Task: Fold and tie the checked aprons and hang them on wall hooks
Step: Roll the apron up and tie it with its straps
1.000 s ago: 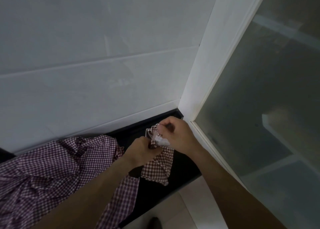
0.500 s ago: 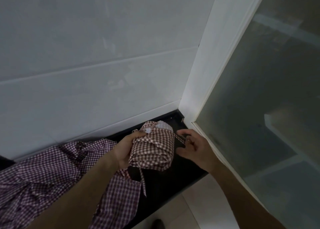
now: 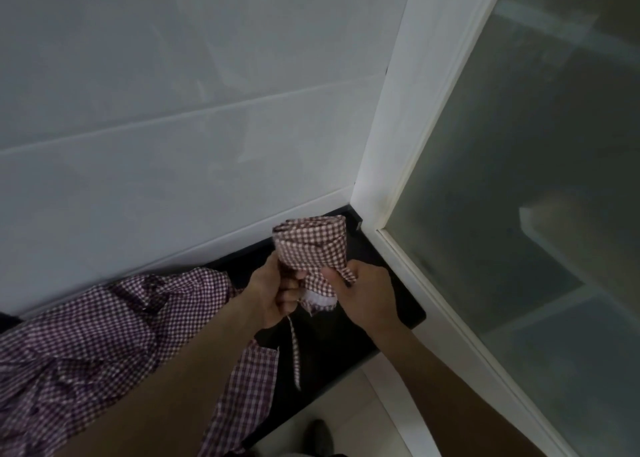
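Head view shows me one checked apron already folded into a small bundle [image 3: 313, 247], held up above the right end of the dark counter [image 3: 398, 304], near the corner where the tiled wall [image 3: 173, 110] meets the frosted glass door [image 3: 536, 214]. My left hand [image 3: 273, 294] grips its lower edge with curled fingers; my right hand [image 3: 360, 292] pinches it under the thumb. A strap [image 3: 295, 356] dangles loose, so I judge tying unfinished. Another apron [image 3: 104, 339] lies crumpled along the counter's left part, unfolded. I see no hooks; hanging remains.
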`<state>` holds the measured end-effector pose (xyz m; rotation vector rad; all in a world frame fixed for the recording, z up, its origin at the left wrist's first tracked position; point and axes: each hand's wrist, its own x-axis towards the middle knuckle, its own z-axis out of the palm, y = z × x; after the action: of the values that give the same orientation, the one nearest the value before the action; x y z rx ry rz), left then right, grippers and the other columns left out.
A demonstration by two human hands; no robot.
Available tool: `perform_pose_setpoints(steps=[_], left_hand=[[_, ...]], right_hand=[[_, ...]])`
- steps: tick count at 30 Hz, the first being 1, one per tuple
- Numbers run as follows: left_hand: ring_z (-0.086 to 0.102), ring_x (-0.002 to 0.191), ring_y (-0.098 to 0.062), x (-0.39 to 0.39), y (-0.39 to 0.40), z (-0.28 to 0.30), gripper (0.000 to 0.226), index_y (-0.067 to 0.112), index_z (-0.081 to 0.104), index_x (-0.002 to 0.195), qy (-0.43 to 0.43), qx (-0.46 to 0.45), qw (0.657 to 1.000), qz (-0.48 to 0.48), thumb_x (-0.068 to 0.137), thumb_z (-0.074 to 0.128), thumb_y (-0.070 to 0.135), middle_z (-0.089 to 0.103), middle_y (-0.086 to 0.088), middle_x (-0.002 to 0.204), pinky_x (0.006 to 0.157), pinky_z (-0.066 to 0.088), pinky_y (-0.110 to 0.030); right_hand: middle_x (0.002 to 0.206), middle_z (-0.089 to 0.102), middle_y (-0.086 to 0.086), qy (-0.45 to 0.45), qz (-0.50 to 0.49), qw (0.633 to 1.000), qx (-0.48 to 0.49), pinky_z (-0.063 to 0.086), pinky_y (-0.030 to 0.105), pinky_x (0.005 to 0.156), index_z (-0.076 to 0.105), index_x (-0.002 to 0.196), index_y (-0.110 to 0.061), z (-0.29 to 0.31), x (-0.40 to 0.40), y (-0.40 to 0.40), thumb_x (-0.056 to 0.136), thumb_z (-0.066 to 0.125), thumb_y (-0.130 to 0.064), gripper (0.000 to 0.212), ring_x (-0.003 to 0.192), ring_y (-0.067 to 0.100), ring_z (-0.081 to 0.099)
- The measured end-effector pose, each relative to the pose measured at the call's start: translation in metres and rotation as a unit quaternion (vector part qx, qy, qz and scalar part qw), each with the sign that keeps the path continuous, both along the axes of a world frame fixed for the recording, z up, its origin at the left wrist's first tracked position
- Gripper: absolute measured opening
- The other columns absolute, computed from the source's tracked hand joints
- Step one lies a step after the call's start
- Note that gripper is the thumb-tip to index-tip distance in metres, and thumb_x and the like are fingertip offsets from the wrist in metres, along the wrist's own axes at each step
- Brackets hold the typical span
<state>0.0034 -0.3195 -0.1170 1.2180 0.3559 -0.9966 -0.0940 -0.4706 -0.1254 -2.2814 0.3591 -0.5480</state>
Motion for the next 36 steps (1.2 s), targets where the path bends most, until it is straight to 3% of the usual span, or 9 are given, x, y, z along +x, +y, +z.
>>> perform_pose_setpoints(steps=[4, 6, 9, 14, 16, 24, 29, 33, 36], left_hand=[[0.028, 0.037, -0.011, 0.001, -0.003, -0.017, 0.044, 0.014, 0.048, 0.063, -0.069, 0.18, 0.979, -0.066, 0.105, 0.045, 0.027, 0.039, -0.001, 0.051, 0.037, 0.023, -0.02], [0.04, 0.046, -0.015, 0.004, -0.001, -0.031, 0.041, 0.012, 0.051, 0.063, -0.148, 0.276, 0.94, -0.137, 0.102, 0.051, 0.025, 0.047, -0.005, 0.056, 0.044, 0.035, -0.027], [0.06, 0.069, -0.023, -0.005, -0.002, -0.055, 0.036, 0.002, 0.064, 0.074, -0.26, 0.358, 0.853, -0.277, 0.098, 0.054, 0.027, 0.066, -0.016, 0.077, 0.072, 0.054, -0.039], [0.064, 0.087, -0.025, -0.043, -0.023, -0.076, 0.035, 0.006, 0.065, 0.089, -0.457, 0.404, 0.651, -0.451, 0.101, 0.043, 0.032, 0.066, -0.01, 0.092, 0.077, 0.05, -0.035], [0.063, 0.092, -0.023, -0.05, -0.037, -0.086, 0.036, 0.008, 0.068, 0.1, -0.504, 0.362, 0.61, -0.493, 0.103, 0.042, 0.031, 0.067, -0.007, 0.098, 0.082, 0.048, -0.033], [0.057, 0.106, -0.019, -0.037, -0.065, -0.14, 0.035, 0.019, 0.07, 0.115, -0.459, 0.264, 0.638, -0.559, 0.102, 0.044, 0.039, 0.065, -0.003, 0.115, 0.096, 0.045, -0.036], [0.053, 0.114, -0.02, -0.032, -0.069, -0.138, 0.035, 0.013, 0.065, 0.117, -0.437, 0.275, 0.645, -0.563, 0.105, 0.039, 0.034, 0.057, -0.005, 0.122, 0.102, 0.041, -0.037], [0.048, 0.119, -0.023, -0.038, -0.077, -0.142, 0.035, 0.016, 0.059, 0.126, -0.436, 0.3, 0.625, -0.573, 0.106, 0.036, 0.033, 0.052, -0.006, 0.13, 0.104, 0.039, -0.037], [0.052, 0.115, -0.025, -0.041, -0.082, -0.141, 0.037, 0.014, 0.056, 0.133, -0.434, 0.31, 0.643, -0.549, 0.107, 0.035, 0.029, 0.053, -0.009, 0.135, 0.102, 0.041, -0.038]], right_hand=[[0.048, 0.043, -0.012, 0.103, 0.018, 0.994, 0.016, 0.03, 0.012, 0.044, 0.038, 0.051, -0.029, -0.029, -0.008, -0.018, 0.093, 0.068, -0.033, 0.051, 0.042, 0.003, 0.041], [0.047, 0.043, -0.012, 0.162, 0.041, 0.985, 0.033, 0.029, 0.013, 0.043, 0.039, 0.049, -0.029, -0.049, -0.016, -0.031, 0.091, 0.07, -0.032, 0.053, 0.04, 0.002, 0.042], [0.049, 0.045, -0.004, 0.248, 0.06, 0.967, 0.018, 0.031, 0.019, 0.046, 0.039, 0.048, -0.025, -0.077, -0.024, -0.044, 0.091, 0.069, -0.035, 0.053, 0.043, 0.003, 0.041], [0.074, 0.06, 0.014, 0.391, 0.085, 0.916, 0.004, 0.047, 0.033, 0.067, 0.056, 0.069, -0.011, -0.124, -0.023, -0.048, 0.092, 0.063, -0.045, 0.042, 0.07, 0.026, 0.06], [0.079, 0.064, 0.016, 0.408, 0.098, 0.908, -0.003, 0.049, 0.035, 0.07, 0.06, 0.073, -0.008, -0.135, -0.018, -0.047, 0.092, 0.062, -0.046, 0.043, 0.075, 0.028, 0.063], [0.07, 0.056, 0.001, 0.472, 0.142, 0.87, 0.013, 0.039, 0.027, 0.06, 0.053, 0.068, -0.013, -0.149, -0.011, -0.062, 0.095, 0.057, -0.029, 0.032, 0.072, 0.023, 0.061], [0.114, 0.061, 0.008, 0.535, 0.192, 0.821, 0.059, 0.048, 0.03, 0.087, 0.06, 0.115, -0.009, -0.098, -0.012, -0.098, 0.104, 0.048, -0.022, 0.021, 0.101, 0.021, 0.061], [0.075, 0.054, -0.002, 0.477, 0.139, 0.853, 0.16, 0.043, 0.027, 0.067, 0.06, 0.082, -0.017, -0.05, 0.008, -0.109, 0.108, 0.034, -0.031, 0.039, 0.064, 0.011, 0.054], [0.081, 0.054, -0.002, 0.414, 0.231, 0.874, 0.105, 0.041, 0.027, 0.075, 0.053, 0.082, -0.017, -0.043, 0.026, -0.08, 0.109, 0.03, -0.027, 0.037, 0.077, 0.012, 0.055]])
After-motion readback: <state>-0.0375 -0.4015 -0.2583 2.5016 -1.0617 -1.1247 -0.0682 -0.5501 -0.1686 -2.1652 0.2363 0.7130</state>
